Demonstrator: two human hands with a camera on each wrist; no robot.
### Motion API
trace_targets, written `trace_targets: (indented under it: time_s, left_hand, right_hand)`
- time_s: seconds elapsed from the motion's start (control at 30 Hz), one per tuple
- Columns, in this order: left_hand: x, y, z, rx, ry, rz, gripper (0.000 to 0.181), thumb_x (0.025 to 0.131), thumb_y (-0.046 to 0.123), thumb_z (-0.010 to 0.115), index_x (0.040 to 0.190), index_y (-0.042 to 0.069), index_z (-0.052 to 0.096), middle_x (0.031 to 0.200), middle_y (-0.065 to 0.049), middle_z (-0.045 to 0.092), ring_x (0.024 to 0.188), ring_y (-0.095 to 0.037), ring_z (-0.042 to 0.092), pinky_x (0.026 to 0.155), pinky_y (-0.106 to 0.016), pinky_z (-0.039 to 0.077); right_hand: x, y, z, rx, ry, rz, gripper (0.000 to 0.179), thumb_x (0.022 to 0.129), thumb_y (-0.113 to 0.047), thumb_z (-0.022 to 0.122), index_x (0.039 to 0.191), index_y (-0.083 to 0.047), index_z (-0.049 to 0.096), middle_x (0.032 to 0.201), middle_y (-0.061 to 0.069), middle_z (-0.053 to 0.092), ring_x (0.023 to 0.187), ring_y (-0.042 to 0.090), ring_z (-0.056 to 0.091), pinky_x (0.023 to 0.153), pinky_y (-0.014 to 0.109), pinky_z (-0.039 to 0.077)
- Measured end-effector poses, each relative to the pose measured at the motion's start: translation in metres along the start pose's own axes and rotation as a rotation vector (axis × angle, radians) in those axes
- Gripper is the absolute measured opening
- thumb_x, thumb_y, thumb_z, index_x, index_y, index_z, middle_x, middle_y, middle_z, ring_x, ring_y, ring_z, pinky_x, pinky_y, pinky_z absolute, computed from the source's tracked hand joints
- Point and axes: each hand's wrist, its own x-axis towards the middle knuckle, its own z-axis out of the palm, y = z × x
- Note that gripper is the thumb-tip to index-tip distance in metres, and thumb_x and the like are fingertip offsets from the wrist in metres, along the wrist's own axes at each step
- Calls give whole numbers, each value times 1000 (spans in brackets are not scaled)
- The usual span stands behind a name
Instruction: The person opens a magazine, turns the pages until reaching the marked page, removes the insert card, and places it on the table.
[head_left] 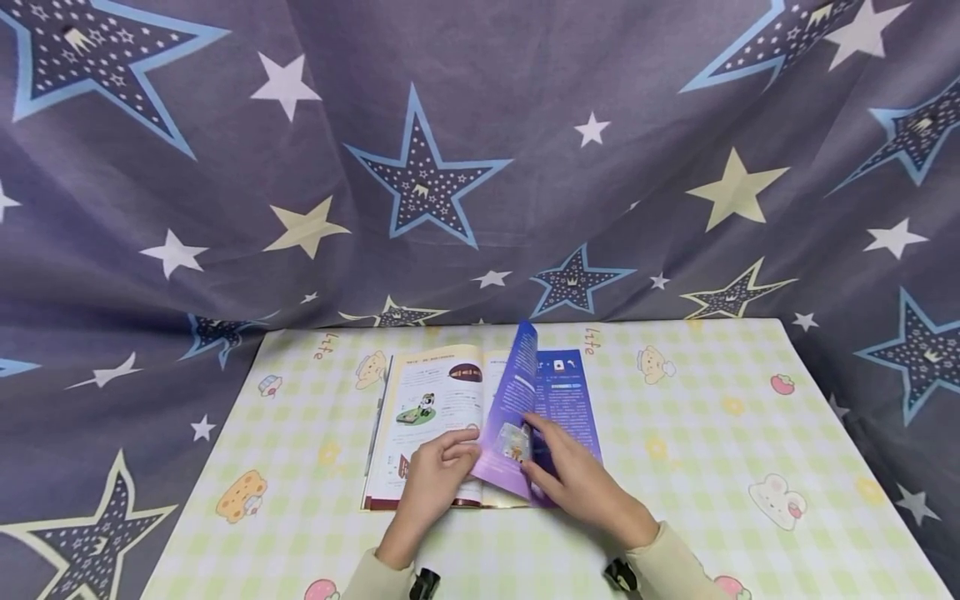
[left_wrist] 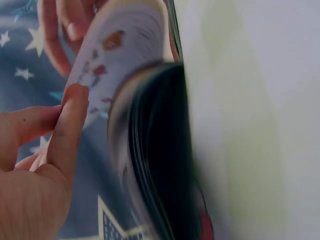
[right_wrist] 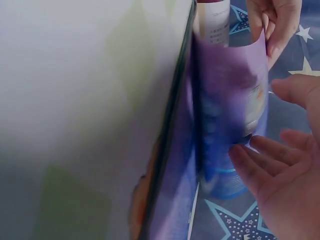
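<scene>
An open book point(head_left: 435, 400) lies on the table, its left page white with small pictures and its right page blue-purple. One purple page point(head_left: 513, 400) stands lifted and curved near the middle of the book. My left hand point(head_left: 441, 468) pinches the lower corner of that page between thumb and finger. In the left wrist view, the left hand point(left_wrist: 45, 160) is at the page's edge, its printed white side point(left_wrist: 120, 40) bowed. My right hand point(head_left: 577, 479) has its fingers spread, fingertips touching the purple side. The right wrist view shows the right hand point(right_wrist: 285, 165) with thumb apart from the page.
A pale green checked tablecloth point(head_left: 690, 467) with cartoon prints covers the table. Behind it hangs a dark curtain point(head_left: 525, 208) with stars. Each wrist carries a small black device, one point(head_left: 425, 583) at the left cuff and another point(head_left: 621, 575) at the right.
</scene>
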Motion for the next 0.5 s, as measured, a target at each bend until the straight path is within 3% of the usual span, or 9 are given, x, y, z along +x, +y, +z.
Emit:
trace_targets:
  time_s: [0.17, 0.33, 0.5]
  left_hand:
    - [-9, -8, -26, 29, 112, -46, 22, 92, 9, 72, 113, 2, 73, 91, -8, 76, 81, -16, 74, 69, -23, 58]
    - [-20, -16, -55, 29, 219, -120, 24, 92, 5, 70, 115, -1, 72, 91, -11, 76, 77, -14, 73, 65, -24, 59]
    - [-30, -22, -80, 121, 326, -189, 25, 93, 5, 69, 117, 0, 71, 93, -11, 76, 74, -12, 73, 62, -22, 59]
  right_hand:
    - [-3, 4, 2, -20, -60, 39, 77, 93, -24, 74, 153, 0, 33, 152, 20, 42, 139, 32, 41, 115, 47, 32]
    - [-7, 9, 4, -181, -186, -22, 83, 85, -35, 81, 148, 2, 42, 149, 25, 43, 137, 44, 39, 112, 57, 32]
    - [-11, 9, 4, -271, -282, -18, 85, 81, -43, 82, 146, -1, 46, 151, 27, 38, 139, 51, 32, 110, 63, 31]
